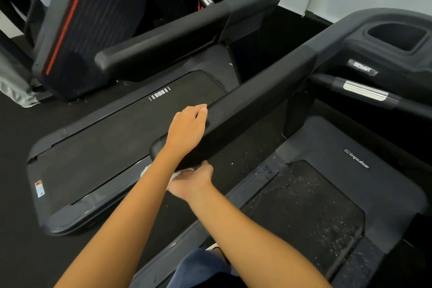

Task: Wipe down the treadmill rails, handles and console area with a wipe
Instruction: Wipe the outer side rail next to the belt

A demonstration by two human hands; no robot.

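Wipe (178,174) clutched in right hand (191,184) under rail (257,100) end; left hand (189,128) clasps rail top edge.

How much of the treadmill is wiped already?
Just starting, it seems. The right hand holds the wipe under the near end of the side rail, while the left hand grips its top. Nothing plainly looks wiped yet. The silver handle and console area are left.

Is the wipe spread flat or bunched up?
Bunched: the right hand grips the wipe against the rail end, and only crumpled white bits show.
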